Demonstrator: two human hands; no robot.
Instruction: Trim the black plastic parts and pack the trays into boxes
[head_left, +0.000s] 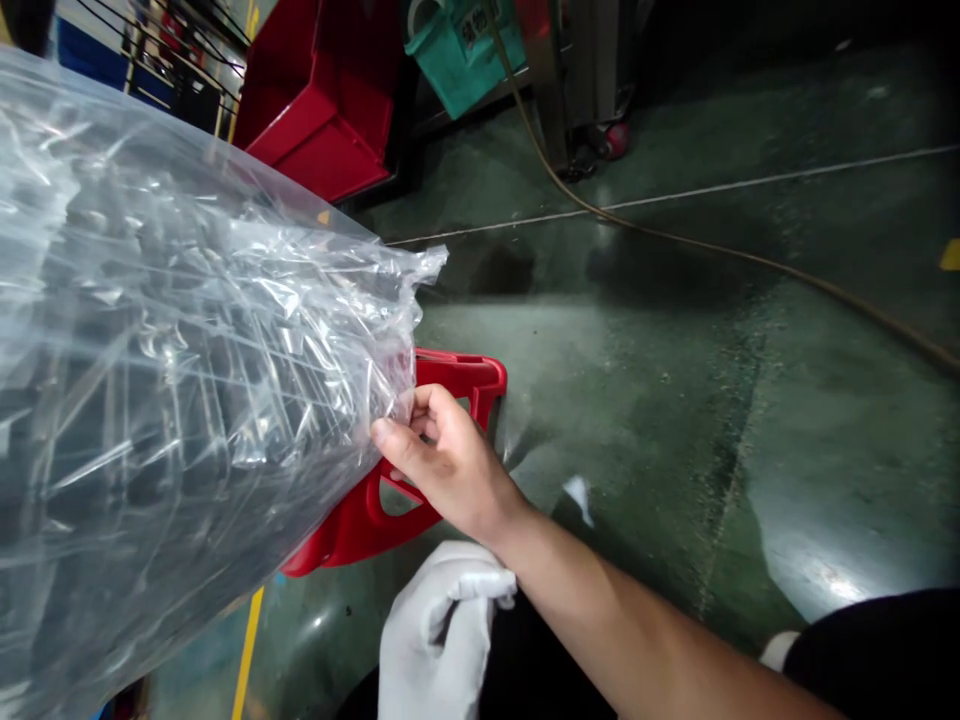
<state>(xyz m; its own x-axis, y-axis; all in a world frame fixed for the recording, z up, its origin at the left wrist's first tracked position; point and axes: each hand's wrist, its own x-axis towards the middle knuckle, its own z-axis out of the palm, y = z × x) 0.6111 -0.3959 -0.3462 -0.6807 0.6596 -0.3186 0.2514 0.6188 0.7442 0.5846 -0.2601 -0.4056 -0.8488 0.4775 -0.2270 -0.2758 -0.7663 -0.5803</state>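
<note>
A large clear plastic bag fills the left side of the view, wrinkled and shiny. My bare right hand reaches in from the lower right, its thumb and fingers pinching the bag's gathered edge. Below it, my left hand wears a white glove, with fingers curled and thumb pressed toward them. The gloved fingertips sit close by my right wrist, and what they hold, if anything, cannot be made out. Behind the bag and my right hand stands a red plastic stool, partly hidden.
A red bin and a teal basket are at the top, beside a wheeled metal frame. A brown hose runs across the green floor. A white scrap lies on it. Dark-clothed legs show below.
</note>
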